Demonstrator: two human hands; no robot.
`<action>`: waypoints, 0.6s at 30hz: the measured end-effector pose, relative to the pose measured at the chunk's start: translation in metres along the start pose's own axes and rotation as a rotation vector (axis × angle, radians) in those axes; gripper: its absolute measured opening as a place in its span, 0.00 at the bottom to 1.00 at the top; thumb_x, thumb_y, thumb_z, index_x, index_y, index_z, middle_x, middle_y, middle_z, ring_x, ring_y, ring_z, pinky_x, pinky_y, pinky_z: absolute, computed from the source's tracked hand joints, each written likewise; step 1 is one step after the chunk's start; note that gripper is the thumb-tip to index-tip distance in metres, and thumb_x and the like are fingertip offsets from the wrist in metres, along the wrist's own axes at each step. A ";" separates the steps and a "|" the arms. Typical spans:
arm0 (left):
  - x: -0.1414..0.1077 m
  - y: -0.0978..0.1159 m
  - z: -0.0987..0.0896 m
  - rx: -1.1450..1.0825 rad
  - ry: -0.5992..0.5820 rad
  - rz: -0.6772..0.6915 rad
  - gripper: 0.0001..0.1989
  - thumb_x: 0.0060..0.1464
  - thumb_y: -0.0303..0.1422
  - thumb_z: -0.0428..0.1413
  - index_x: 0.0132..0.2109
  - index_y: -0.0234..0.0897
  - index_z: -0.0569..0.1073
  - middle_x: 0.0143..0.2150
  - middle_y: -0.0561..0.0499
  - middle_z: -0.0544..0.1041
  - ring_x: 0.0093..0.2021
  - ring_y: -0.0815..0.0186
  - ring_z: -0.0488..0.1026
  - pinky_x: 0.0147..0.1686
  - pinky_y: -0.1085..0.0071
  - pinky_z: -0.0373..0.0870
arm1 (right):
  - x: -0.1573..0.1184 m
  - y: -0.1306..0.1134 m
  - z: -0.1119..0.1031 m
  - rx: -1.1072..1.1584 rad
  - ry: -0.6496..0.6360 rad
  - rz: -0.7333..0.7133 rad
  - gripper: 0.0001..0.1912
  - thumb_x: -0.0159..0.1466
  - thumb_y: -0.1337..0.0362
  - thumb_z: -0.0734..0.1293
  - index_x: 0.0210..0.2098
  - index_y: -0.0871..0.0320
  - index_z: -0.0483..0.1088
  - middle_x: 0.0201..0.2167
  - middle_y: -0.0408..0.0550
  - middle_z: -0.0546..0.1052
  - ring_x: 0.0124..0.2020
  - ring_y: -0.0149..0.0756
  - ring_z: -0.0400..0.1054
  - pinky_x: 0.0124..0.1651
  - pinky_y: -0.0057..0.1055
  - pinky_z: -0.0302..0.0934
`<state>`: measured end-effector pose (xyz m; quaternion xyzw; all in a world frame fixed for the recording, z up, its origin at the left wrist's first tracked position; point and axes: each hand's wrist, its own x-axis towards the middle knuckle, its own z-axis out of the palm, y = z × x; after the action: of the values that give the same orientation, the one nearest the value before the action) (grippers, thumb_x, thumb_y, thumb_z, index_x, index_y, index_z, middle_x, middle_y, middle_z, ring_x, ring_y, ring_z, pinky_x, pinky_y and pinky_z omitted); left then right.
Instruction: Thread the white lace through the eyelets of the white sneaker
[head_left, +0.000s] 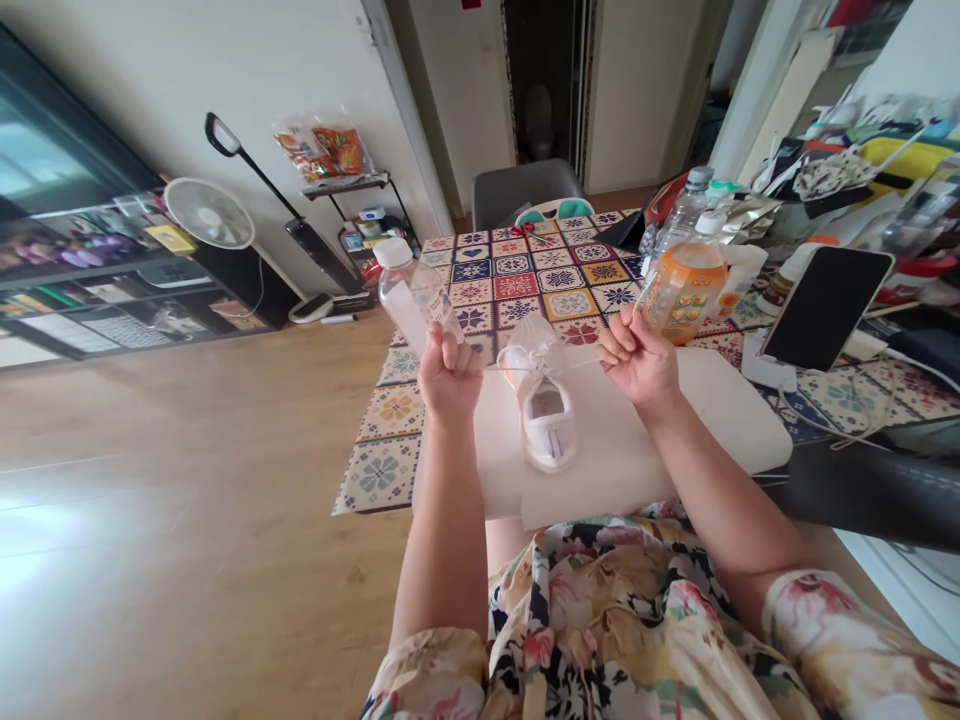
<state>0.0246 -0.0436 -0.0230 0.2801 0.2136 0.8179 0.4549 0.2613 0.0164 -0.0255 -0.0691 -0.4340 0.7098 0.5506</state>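
Note:
A small white shoe [551, 430] sits on a white mat [480, 440], its heel turned toward me and its opening facing up. White laces [536, 358] cross over its front, and the toe end looks pale and blurred. To the left of the shoe, my left hand [450, 375] is raised with its fingers closed on one end of a thin white shoelace. My right hand [639, 358], up on the other side, pinches the opposite end. The lace stretches sideways between both hands, above the shoe's front.
Just behind my left hand stands a clear bottle [412, 290] with a white cap. An orange-labelled bottle [684, 290] is close behind my right hand. A phone [829, 305] leans on a stand at right, with cables. Red scissors [529, 230] lie on the patterned tablecloth [390, 410].

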 end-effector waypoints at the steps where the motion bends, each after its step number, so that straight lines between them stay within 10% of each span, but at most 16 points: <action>1: 0.000 0.001 -0.003 0.060 -0.008 0.047 0.07 0.60 0.31 0.53 0.32 0.38 0.69 0.14 0.63 0.50 0.13 0.75 0.44 0.14 0.78 0.47 | 0.000 -0.002 -0.001 -0.009 -0.002 0.002 0.16 0.57 0.55 0.73 0.27 0.53 0.62 0.17 0.34 0.52 0.16 0.25 0.46 0.20 0.25 0.52; 6: -0.001 0.000 -0.014 0.640 -0.043 0.281 0.10 0.52 0.40 0.61 0.31 0.37 0.75 0.14 0.61 0.55 0.16 0.75 0.50 0.18 0.76 0.48 | -0.001 -0.003 -0.004 -0.147 0.033 -0.022 0.22 0.56 0.52 0.73 0.24 0.54 0.57 0.14 0.33 0.49 0.15 0.25 0.40 0.19 0.26 0.41; 11: -0.008 -0.004 -0.016 1.254 -0.452 -0.010 0.18 0.49 0.44 0.61 0.22 0.34 0.73 0.17 0.56 0.61 0.21 0.73 0.55 0.22 0.73 0.49 | -0.004 0.009 -0.006 -0.552 0.054 -0.049 0.24 0.60 0.44 0.67 0.21 0.55 0.60 0.15 0.36 0.55 0.16 0.26 0.45 0.21 0.28 0.41; 18: -0.010 -0.001 -0.012 1.183 -0.582 -0.148 0.22 0.50 0.42 0.59 0.19 0.36 0.59 0.19 0.58 0.52 0.22 0.74 0.49 0.22 0.72 0.44 | -0.010 0.020 -0.006 -1.173 -0.284 -0.066 0.16 0.66 0.53 0.64 0.28 0.58 0.70 0.23 0.41 0.69 0.24 0.29 0.59 0.28 0.28 0.51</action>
<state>0.0219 -0.0524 -0.0351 0.6768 0.5138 0.4201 0.3184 0.2540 0.0111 -0.0464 -0.2525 -0.8242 0.3369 0.3789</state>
